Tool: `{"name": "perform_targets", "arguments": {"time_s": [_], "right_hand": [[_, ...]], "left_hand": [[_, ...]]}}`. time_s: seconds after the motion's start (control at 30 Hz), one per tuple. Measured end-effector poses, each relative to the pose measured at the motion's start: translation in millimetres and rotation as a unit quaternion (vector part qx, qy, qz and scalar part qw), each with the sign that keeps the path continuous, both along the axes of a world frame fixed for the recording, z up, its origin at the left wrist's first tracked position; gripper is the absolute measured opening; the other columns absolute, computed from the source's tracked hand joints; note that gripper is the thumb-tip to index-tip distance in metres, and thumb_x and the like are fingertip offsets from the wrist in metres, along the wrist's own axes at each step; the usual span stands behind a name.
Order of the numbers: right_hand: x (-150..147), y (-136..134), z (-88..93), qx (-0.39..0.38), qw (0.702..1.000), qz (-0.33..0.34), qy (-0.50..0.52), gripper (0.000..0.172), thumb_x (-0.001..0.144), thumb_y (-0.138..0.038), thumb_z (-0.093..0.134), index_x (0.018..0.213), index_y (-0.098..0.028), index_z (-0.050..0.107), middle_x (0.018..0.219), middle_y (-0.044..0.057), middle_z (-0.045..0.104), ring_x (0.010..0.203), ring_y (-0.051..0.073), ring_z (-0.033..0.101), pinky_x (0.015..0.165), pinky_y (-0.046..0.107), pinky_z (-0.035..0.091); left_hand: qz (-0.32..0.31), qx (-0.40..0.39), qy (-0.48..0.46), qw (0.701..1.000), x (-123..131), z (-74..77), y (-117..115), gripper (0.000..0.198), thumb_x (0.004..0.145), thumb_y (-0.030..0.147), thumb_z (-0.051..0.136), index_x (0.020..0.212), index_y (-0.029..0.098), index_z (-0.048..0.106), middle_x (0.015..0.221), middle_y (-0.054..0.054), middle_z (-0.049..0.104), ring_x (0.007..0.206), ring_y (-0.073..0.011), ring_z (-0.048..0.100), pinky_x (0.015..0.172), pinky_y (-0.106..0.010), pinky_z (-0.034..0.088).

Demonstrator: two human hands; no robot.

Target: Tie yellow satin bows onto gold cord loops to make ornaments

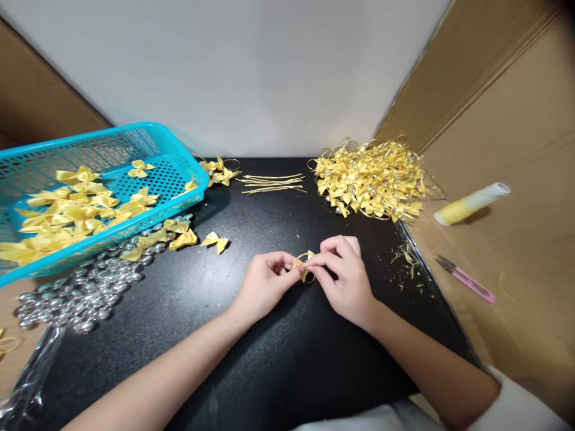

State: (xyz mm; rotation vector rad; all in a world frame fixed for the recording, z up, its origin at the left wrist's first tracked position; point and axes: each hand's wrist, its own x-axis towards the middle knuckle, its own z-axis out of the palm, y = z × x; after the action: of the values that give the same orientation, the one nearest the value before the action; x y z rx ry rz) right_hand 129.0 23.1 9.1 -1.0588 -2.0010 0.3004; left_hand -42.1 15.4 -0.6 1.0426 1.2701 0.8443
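Observation:
Over the middle of the black table, my left hand [268, 281] and my right hand [344, 278] meet, fingertips pinched together. Between them is a small yellow ribbon bow [309, 257] with a thin gold cord curved into a loop around it. My left thumb and fingers grip the bow from the left; my right thumb and forefinger pinch it from the right. The fingers partly cover the bow, so whether a bead is in it cannot be made out. A loose yellow bow [215, 242] lies to the left of my hands.
A turquoise basket [179, 157] of yellow bows stands at left, with shiny silver beads [85, 296] beside it. Several gold cord lengths [272, 182] lie at the back, near a heap of looped bows [371, 179]. Pink snips [467, 280] and a yellow-white roll [471, 203] are at right.

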Motion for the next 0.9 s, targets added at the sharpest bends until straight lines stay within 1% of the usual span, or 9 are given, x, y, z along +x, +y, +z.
{"name": "perform_targets", "arguments": {"time_s": [0.1, 0.17, 0.27, 0.37, 0.47, 0.53, 0.6, 0.73, 0.9], "right_hand": [[6, 3, 2.9, -0.008, 0.996, -0.011, 0.085, 0.012, 0.088, -0.014, 0.062, 0.082, -0.022, 0.067, 0.083, 0.002, 0.053, 0.082, 0.018, 0.053, 0.074, 0.034, 0.044], [12, 7, 4.6, -0.02, 0.985, -0.017, 0.172, 0.011, 0.089, -0.014, 0.062, 0.084, -0.023, 0.066, 0.089, 0.002, 0.054, 0.085, 0.017, 0.056, 0.073, 0.033, 0.047], [21, 13, 8.1, -0.05, 0.949, 0.007, 0.31, 0.011, 0.092, -0.016, 0.058, 0.088, -0.024, 0.064, 0.098, 0.002, 0.06, 0.076, 0.012, 0.062, 0.061, 0.026, 0.049], [26, 17, 14.9, -0.086, 0.913, 0.026, 0.397, 0.007, 0.095, -0.019, 0.055, 0.091, -0.023, 0.061, 0.101, 0.001, 0.069, 0.059, 0.008, 0.067, 0.048, 0.02, 0.047], [32, 20, 23.9, -0.089, 0.895, -0.005, 0.438, 0.005, 0.094, -0.025, 0.06, 0.091, -0.021, 0.058, 0.088, 0.0, 0.073, 0.055, 0.01, 0.07, 0.046, 0.019, 0.052], [36, 23, 29.1, -0.071, 0.884, -0.028, 0.461, 0.01, 0.091, -0.027, 0.064, 0.089, -0.02, 0.057, 0.078, -0.003, 0.072, 0.052, 0.01, 0.069, 0.047, 0.018, 0.053], [41, 27, 32.6, -0.039, 0.872, -0.047, 0.486, 0.012, 0.088, -0.027, 0.068, 0.088, -0.02, 0.057, 0.072, -0.005, 0.07, 0.051, 0.009, 0.068, 0.047, 0.017, 0.054], [47, 34, 34.7, 0.011, 0.853, -0.076, 0.516, 0.013, 0.086, -0.025, 0.07, 0.087, -0.02, 0.058, 0.07, -0.005, 0.068, 0.054, 0.008, 0.066, 0.05, 0.016, 0.054], [48, 37, 34.4, 0.013, 0.851, -0.104, 0.514, 0.014, 0.085, -0.025, 0.07, 0.086, -0.02, 0.057, 0.07, -0.006, 0.067, 0.058, 0.007, 0.066, 0.056, 0.017, 0.055]], "left_hand": [[0.005, -0.013, 0.005, 1.0, 0, 0.0, 2, 0.026, 0.068, 0.039, 0.072, 0.067, 0.014, 0.065, 0.06, 0.001, 0.061, 0.053, -0.0088, 0.048, 0.053, -0.022, 0.033], [0.005, -0.021, 0.009, 1.0, -1, 1.1, 4, 0.024, 0.067, 0.037, 0.072, 0.067, 0.014, 0.065, 0.06, 0.001, 0.061, 0.053, -0.0087, 0.048, 0.053, -0.022, 0.034], [0.002, -0.03, 0.006, 1.0, -1, 4.7, 6, 0.022, 0.067, 0.035, 0.071, 0.064, 0.014, 0.064, 0.061, 0.0, 0.063, 0.053, -0.0084, 0.049, 0.052, -0.021, 0.034], [-0.005, -0.043, 0.014, 0.999, -1, 8.5, 6, 0.02, 0.066, 0.034, 0.07, 0.063, 0.015, 0.064, 0.06, 0.001, 0.063, 0.05, -0.0073, 0.046, 0.048, -0.02, 0.03], [-0.01, -0.057, 0.025, 0.998, -2, 9.2, 6, 0.021, 0.065, 0.034, 0.07, 0.064, 0.015, 0.063, 0.059, 0.0, 0.062, 0.048, -0.0067, 0.043, 0.046, -0.02, 0.028], [-0.015, -0.061, 0.026, 0.998, -2, 8.2, 6, 0.021, 0.065, 0.035, 0.07, 0.064, 0.015, 0.062, 0.059, 0.0, 0.062, 0.048, -0.0066, 0.042, 0.046, -0.02, 0.027], [-0.024, -0.059, 0.027, 0.998, -2, 7.1, 7, 0.022, 0.065, 0.035, 0.069, 0.063, 0.015, 0.061, 0.058, 0.001, 0.06, 0.048, -0.0065, 0.04, 0.045, -0.02, 0.027], [-0.041, -0.05, 0.047, 0.997, -3, 6.5, 8, 0.022, 0.065, 0.037, 0.067, 0.063, 0.015, 0.061, 0.057, 0.002, 0.058, 0.049, -0.0069, 0.04, 0.047, -0.02, 0.027], [-0.056, -0.046, 0.057, 0.996, -4, 5.6, 8, 0.023, 0.065, 0.038, 0.066, 0.063, 0.015, 0.062, 0.056, 0.002, 0.058, 0.049, -0.0072, 0.041, 0.049, -0.021, 0.028]]}}
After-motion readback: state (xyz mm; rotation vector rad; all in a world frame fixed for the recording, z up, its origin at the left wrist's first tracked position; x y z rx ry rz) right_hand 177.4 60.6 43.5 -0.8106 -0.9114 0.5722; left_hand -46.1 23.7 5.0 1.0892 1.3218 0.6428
